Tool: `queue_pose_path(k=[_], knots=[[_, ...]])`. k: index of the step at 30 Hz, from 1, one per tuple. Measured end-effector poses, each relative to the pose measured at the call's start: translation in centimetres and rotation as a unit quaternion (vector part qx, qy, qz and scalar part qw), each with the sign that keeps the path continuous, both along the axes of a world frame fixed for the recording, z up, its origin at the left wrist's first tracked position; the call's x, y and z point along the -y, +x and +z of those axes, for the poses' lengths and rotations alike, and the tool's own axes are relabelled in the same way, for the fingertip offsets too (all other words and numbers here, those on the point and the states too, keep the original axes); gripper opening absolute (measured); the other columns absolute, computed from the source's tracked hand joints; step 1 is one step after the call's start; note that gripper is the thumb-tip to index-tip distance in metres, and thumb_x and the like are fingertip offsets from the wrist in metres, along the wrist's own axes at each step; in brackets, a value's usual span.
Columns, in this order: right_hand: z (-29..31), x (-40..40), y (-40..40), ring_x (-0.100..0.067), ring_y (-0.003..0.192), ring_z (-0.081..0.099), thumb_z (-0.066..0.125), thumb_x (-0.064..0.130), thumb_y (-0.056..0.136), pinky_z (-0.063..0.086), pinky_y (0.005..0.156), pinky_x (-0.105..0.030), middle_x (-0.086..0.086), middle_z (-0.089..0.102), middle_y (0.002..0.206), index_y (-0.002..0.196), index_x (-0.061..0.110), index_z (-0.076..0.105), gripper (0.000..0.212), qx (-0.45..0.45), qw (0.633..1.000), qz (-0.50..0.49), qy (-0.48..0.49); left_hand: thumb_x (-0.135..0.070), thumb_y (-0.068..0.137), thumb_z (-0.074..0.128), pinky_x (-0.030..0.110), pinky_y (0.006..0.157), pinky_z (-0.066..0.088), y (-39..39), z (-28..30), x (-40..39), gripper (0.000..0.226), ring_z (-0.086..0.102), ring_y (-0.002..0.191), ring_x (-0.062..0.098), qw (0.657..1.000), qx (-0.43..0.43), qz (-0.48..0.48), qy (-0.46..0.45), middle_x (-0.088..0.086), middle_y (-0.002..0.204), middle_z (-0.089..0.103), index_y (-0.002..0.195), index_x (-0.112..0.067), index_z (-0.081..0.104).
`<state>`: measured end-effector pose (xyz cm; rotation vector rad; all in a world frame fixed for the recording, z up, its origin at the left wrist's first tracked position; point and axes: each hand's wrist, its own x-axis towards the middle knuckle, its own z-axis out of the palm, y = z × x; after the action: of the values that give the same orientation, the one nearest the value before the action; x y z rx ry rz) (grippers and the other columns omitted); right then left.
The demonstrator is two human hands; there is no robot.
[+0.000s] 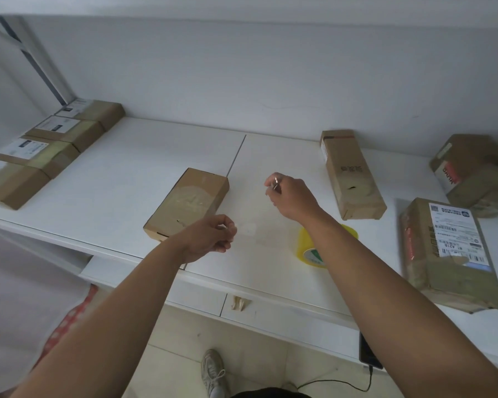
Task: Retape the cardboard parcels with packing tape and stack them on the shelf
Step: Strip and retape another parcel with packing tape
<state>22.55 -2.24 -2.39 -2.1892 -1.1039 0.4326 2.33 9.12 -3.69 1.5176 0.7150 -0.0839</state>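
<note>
Both forearms reach in from below. Left hand (212, 237) pinches one end of a clear tape strip (253, 229); right hand (289, 196) pinches a small metal piece, possibly a key, strip's far end likely there, hard to tell. Parcel (189, 202) sits just left of the strip, nearest the left hand, long axis running near-left to far-right. Yellow tape roll (311, 248) under right forearm.

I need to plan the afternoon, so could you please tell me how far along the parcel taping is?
Done, it seems: four boxes lined up at far left. In hand: both hands, left hand and right hand, stretch a clear tape strip beside the middle box; the yellow tape roll sits under the right forearm. Left: three parcels on the right look worn and unstacked.
</note>
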Motion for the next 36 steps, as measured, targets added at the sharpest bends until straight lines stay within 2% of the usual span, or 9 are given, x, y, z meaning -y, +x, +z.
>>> queue_pose_path(k=[4,6,8,10,13,17,26,30,36], knots=[[-0.2,-0.4,-0.4,-0.033,0.113,0.058,0.042,0.004,0.095,0.043,0.076,-0.030,-0.010,0.063,0.121,0.138,0.020,0.051,0.047,0.048,0.996,0.006,-0.079,0.001,0.100,0.050,0.021,0.063,0.049,-0.5,0.0,0.2,0.015,0.054,0.069,0.016,1.000,0.013,0.008,-0.009,0.006,0.078,0.054,0.089,-0.008,0.054],[0.3,-0.3,-0.8,-0.033,0.123,0.052,0.040,0.002,0.094,0.047,0.090,-0.037,-0.013,0.055,0.135,0.152,0.024,0.034,0.063,0.039,0.992,0.038,-0.113,0.002,0.100,0.048,0.021,0.063,0.049,-0.7,0.0,0.3,0.016,0.055,0.069,0.015,1.000,0.014,0.011,-0.006,0.006,0.079,0.054,0.089,-0.009,0.053],[0.8,-0.1,-1.0,-0.032,0.129,0.048,0.040,0.007,0.097,0.044,0.099,-0.039,-0.013,0.050,0.142,0.153,0.024,0.034,0.058,0.025,0.995,0.035,-0.090,0.002,0.100,0.047,0.021,0.065,0.049,-0.7,0.0,0.5,0.016,0.055,0.069,0.014,1.000,0.017,0.014,-0.002,0.005,0.079,0.054,0.090,-0.009,0.053],[1.1,0.1,-0.9,-0.029,0.118,0.057,0.041,0.018,0.098,0.047,0.093,-0.037,-0.011,0.062,0.129,0.128,0.019,0.060,0.035,0.001,0.998,0.029,-0.053,0.000,0.101,0.048,0.021,0.066,0.049,-0.8,0.0,0.6,0.014,0.055,0.070,0.015,1.000,0.022,0.013,0.002,0.005,0.080,0.054,0.090,-0.009,0.052],[1.6,0.7,-0.9,-0.021,0.083,0.069,0.049,0.031,0.090,0.053,0.080,-0.035,-0.004,0.075,0.091,0.088,0.006,0.067,0.031,-0.060,0.983,0.098,-0.141,-0.002,0.101,0.049,0.022,0.067,0.050,-0.7,-0.1,1.0,0.012,0.055,0.071,0.016,0.999,0.032,0.009,0.008,0.006,0.080,0.054,0.090,-0.008,0.052],[2.0,1.2,-0.7,-0.013,0.069,0.065,0.056,0.028,0.087,0.049,0.083,-0.029,0.000,0.075,0.079,0.087,0.006,0.071,0.026,-0.111,0.948,0.184,-0.234,-0.002,0.102,0.048,0.023,0.067,0.050,-0.2,-0.4,1.4,0.014,0.054,0.071,0.017,0.999,0.034,0.013,0.017,0.007,0.080,0.054,0.089,-0.009,0.052],[1.2,1.6,0.9,-0.007,0.066,0.060,0.064,0.010,0.089,0.046,0.069,-0.023,0.006,0.067,0.071,0.086,0.014,0.069,0.007,-0.124,0.933,0.227,-0.249,-0.002,0.101,0.051,0.018,0.057,0.050,-1.6,0.1,-1.0,0.018,0.057,0.064,0.014,0.994,0.018,0.098,0.037,0.004,0.077,0.051,0.086,-0.012,0.051],[0.8,-0.1,-0.8,-0.006,0.062,0.057,0.064,0.009,0.085,0.044,0.064,-0.020,0.006,0.066,0.069,0.086,0.017,0.068,0.008,-0.050,0.912,0.273,-0.301,-0.007,0.099,0.058,0.019,0.063,0.053,-2.1,1.6,-1.9,0.002,0.062,0.067,0.012,0.995,0.047,0.092,0.005,0.003,0.077,0.057,0.098,-0.008,0.056],[-0.9,-2.6,-3.3,-0.020,0.078,0.059,0.062,0.003,0.079,0.044,0.061,-0.026,-0.004,0.066,0.086,0.088,0.010,0.069,0.014,0.063,0.863,0.307,-0.397,0.006,0.094,0.058,0.021,0.067,0.055,-1.8,2.1,-1.4,0.016,0.063,0.069,0.015,0.993,0.069,0.096,-0.022,0.007,0.086,0.057,0.099,-0.009,0.057]])
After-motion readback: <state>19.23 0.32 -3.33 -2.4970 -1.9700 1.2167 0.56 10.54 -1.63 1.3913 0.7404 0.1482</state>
